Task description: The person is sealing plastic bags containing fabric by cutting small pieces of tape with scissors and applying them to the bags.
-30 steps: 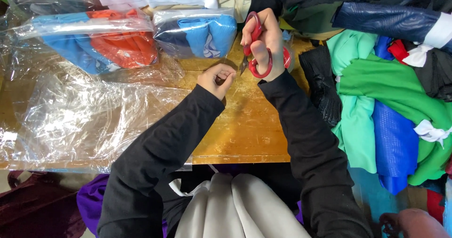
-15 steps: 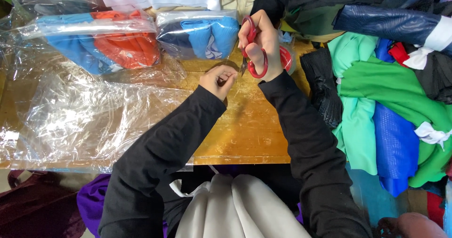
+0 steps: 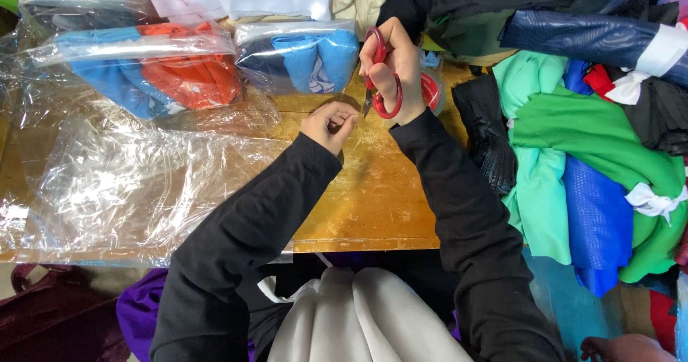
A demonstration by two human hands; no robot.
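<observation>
Little is changed since the earlier frames: the left hand [image 3: 330,124] is kept in nearly the same spot over the yellow wooden table [image 3: 373,204], and the right hand [image 3: 393,68] with the red-handled scissors [image 3: 378,82] is shifted only slightly. The left hand is curled, thumb and forefinger pressed together as if pinching something small; what is pinched cannot be told. The right hand is closed around the scissors, fingers through the red loops, blades pointed down toward the left fingertips; blade opening cannot be told. The scissors are held just above the table's far middle, just beside the left hand. Both arms are covered by black sleeves. A red-rimmed tape roll [image 3: 432,92] is partly hidden behind the right hand. A clear plastic bag with blue folded fabric [image 3: 301,62] is placed just behind the hands, and a clear bag with orange and blue fabric [image 3: 154,72] further left. Loose clear plastic sheets [image 3: 136,190] are spread over the table's left side. A pile of green, teal and blue garments [image 3: 588,161] is stacked to the right, with a black textured piece [image 3: 487,132] at its edge. Pale grey cloth [image 3: 358,319] is seen in the lap below.
</observation>
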